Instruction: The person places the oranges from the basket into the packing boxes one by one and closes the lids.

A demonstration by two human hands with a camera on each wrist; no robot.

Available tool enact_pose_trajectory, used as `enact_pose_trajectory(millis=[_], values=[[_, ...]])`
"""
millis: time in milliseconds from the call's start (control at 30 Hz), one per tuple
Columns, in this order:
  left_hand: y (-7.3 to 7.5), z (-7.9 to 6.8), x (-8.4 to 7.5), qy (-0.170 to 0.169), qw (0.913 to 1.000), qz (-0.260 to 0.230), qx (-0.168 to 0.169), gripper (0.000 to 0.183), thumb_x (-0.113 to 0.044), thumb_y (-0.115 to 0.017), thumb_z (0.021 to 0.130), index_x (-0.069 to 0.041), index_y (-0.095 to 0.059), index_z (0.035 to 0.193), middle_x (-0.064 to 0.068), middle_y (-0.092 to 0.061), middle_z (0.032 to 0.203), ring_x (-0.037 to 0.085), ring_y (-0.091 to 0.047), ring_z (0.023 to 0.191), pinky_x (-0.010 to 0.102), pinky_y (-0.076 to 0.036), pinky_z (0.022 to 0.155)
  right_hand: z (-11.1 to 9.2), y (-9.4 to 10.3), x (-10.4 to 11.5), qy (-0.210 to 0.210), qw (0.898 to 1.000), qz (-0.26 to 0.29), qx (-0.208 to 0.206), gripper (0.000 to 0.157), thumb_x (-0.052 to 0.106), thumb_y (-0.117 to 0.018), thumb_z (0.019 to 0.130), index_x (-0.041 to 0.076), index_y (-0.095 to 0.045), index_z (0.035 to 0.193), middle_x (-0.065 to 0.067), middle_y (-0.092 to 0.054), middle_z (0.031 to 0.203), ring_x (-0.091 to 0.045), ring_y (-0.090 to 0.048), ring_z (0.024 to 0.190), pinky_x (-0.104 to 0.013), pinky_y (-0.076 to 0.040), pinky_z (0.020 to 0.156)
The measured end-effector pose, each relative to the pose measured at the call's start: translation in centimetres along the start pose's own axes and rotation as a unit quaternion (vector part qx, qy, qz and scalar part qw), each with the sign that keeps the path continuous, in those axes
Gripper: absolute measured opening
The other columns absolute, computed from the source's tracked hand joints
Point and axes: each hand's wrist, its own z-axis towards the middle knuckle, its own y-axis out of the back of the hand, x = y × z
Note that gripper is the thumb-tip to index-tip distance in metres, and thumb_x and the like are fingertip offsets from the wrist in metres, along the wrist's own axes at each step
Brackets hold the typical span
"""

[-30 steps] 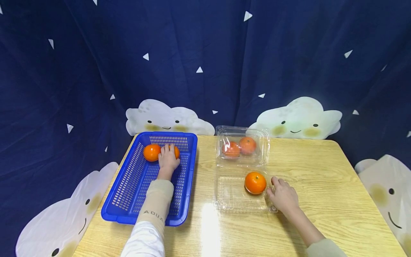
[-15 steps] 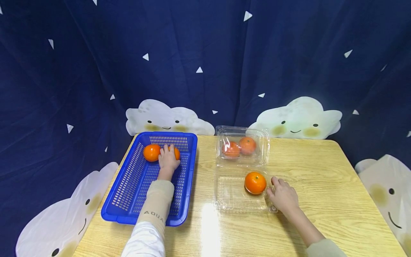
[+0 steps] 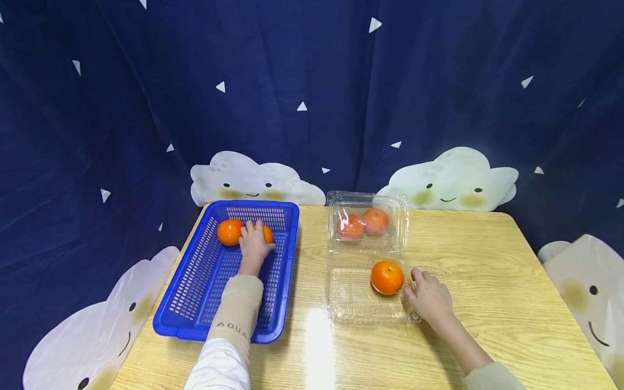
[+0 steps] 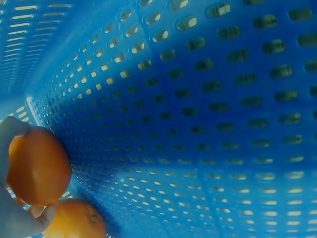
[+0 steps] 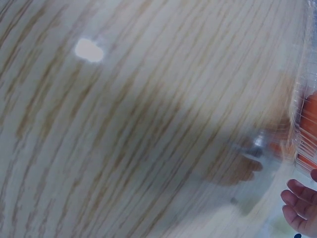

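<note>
Inside the blue basket (image 3: 290,281), my left hand (image 3: 253,244) grips an orange (image 3: 268,234) near the far wall. In the left wrist view, fingers and thumb lie on opposite sides of that orange (image 4: 39,166). A second orange (image 3: 230,232) rests just left of it in the basket. My right hand (image 3: 431,298), fingers loosely bent and holding nothing, is at the right edge of an opened clear plastic clamshell box (image 3: 346,298). One orange (image 3: 387,278) sits in the near half of the box, close to the fingertips. Whether the right hand touches the box I cannot tell.
Two more oranges (image 3: 375,221) show through the clear far half of the box, the lid (image 3: 400,238). A wooden table (image 3: 468,238) carries everything. Behind its far edge hangs a dark blue curtain (image 3: 331,135) with cloud shapes.
My left hand has shifted only slightly on the orange in the basket. The right hand, the box and the other oranges stay in place.
</note>
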Motion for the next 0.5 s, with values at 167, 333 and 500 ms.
enact_pose_trajectory(millis=[167,333,500], values=[[-0.05,-0.06,-0.11,0.0,0.9998,-0.015,-0.009,0.083,-0.03,-0.077,0.07,-0.004,-0.032,0.136,0.023,-0.028,0.132,0.042,-0.028,0.118,0.054,-0.031,0.096,-0.06,-0.06,-0.04,-0.001,1.0,0.0,0.0,0.035,0.026,-0.058,0.082,0.002,-0.051,0.107,-0.019,-0.057,0.1,-0.037,-0.056,0.084,-0.05,-0.046,0.064],[0.11,-0.02,-0.38,-0.006,0.9984,-0.042,-0.037,0.083,-0.03,-0.077,0.069,-0.006,-0.034,0.136,0.024,-0.028,0.135,0.042,-0.027,0.118,0.054,-0.03,0.096,-0.02,-0.05,-0.04,-0.003,1.0,0.003,0.001,0.034,0.026,-0.057,0.083,0.002,-0.051,0.107,-0.02,-0.056,0.101,-0.038,-0.056,0.086,-0.051,-0.045,0.066],[0.59,0.01,-0.81,-0.02,0.9953,-0.066,-0.068,0.082,-0.03,-0.077,0.067,-0.007,-0.036,0.135,0.024,-0.028,0.134,0.042,-0.026,0.118,0.054,-0.029,0.097,0.02,-0.13,-0.09,-0.005,1.0,0.004,0.004,0.034,0.026,-0.056,0.082,0.003,-0.051,0.107,-0.02,-0.057,0.102,-0.037,-0.056,0.085,-0.05,-0.045,0.066]])
